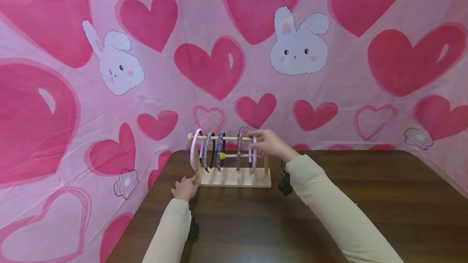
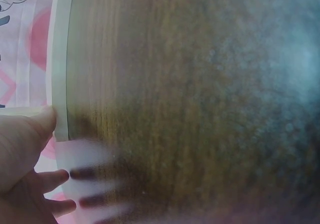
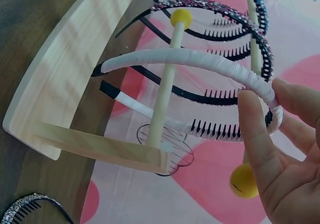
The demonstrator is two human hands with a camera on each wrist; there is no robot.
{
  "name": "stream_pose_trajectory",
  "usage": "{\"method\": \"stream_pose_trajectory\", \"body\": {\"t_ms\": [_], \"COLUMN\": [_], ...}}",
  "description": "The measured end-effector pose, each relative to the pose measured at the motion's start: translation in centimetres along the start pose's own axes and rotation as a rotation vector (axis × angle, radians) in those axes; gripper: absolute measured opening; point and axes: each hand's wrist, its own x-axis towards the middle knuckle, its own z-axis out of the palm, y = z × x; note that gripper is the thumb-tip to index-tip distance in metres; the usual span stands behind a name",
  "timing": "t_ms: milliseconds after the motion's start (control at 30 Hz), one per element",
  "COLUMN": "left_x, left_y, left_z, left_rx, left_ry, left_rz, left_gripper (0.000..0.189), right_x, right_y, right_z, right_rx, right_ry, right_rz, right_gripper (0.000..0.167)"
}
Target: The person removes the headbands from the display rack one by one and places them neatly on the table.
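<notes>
A wooden headband rack (image 1: 234,180) stands on the table with several headbands hung along its upper rod. My right hand (image 1: 269,143) is at the rod's right end, pinching a pale lavender headband (image 3: 180,57) between thumb and fingers at its top curve. That headband still loops round the rod, its two tips hanging toward the base. Next to it hangs a pink glitter headband (image 1: 239,152); farther left are a blue one (image 1: 219,153), a silver one (image 1: 207,153) and a lilac ribbed one (image 1: 193,151). My left hand (image 1: 185,188) touches the base's left end, fingers spread.
A silver glitter headband (image 3: 30,204) lies on the table right of the rack, partly hidden by my right wrist in the head view. Yellow balls (image 3: 181,18) cap rod ends. Behind the dark wooden table (image 1: 248,222) hangs a pink heart-print cloth (image 1: 256,80).
</notes>
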Motion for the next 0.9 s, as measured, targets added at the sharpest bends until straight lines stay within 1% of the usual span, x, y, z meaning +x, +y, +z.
{"method": "stream_pose_trajectory", "body": {"t_ms": [200,467,600,900], "left_x": [-0.1,0.0,0.1,0.1], "left_y": [0.2,0.0,-0.1,-0.1], "left_z": [-0.1,0.0,0.1,0.3], "left_rx": [-0.001,0.005,0.007,0.001], "left_ry": [0.003,0.008,0.007,0.011], "left_rz": [0.000,0.004,0.007,0.015], "left_gripper": [0.046,0.045,0.045,0.045], "right_x": [-0.3,-0.6,-0.9,-1.6], "right_y": [-0.4,-0.8,-1.1,-1.5], "right_z": [-0.8,-1.7,-2.2,-3.4], "right_rx": [0.002,0.034,0.032,0.083], "right_ry": [0.036,0.069,0.080,0.076], "right_rz": [-0.006,-0.045,-0.059,-0.086], "right_gripper": [0.051,0.051,0.051,0.052]}}
